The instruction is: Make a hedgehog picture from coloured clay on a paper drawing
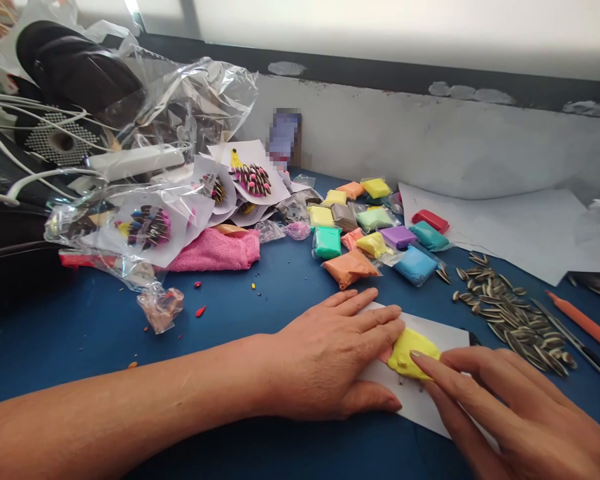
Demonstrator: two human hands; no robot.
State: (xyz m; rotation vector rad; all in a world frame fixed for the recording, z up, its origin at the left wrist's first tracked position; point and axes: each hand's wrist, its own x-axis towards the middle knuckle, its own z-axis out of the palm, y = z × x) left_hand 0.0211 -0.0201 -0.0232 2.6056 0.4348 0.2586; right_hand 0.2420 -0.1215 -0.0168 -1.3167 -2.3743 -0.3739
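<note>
My left hand (pixel 330 353) lies flat with fingers stretched out, holding down a white sheet of paper (pixel 430 417) on the blue tabletop. Its fingertips reach the left edge of a flattened patch of yellow modelling clay (pixel 415 350) on that paper. A bit of pink clay (pixel 386 355) peeks out between those fingers and the yellow patch. From the right comes my right hand (pixel 510 400), its index fingertip pressed on the yellow clay and its thumb along the lower edge. The fingers are apart and grip nothing; some are partly hidden behind others.
Several wrapped clay packets (pixel 350 268) lie beyond my hands. Sunflower seeds (pixel 520 317) are heaped at the right, beside an orange pencil (pixel 585 323). Left stand seed-covered hedgehog figures (pixel 254 180) on paper, a pink cloth (pixel 215 250), plastic wrap and a black bag (pixel 10 267).
</note>
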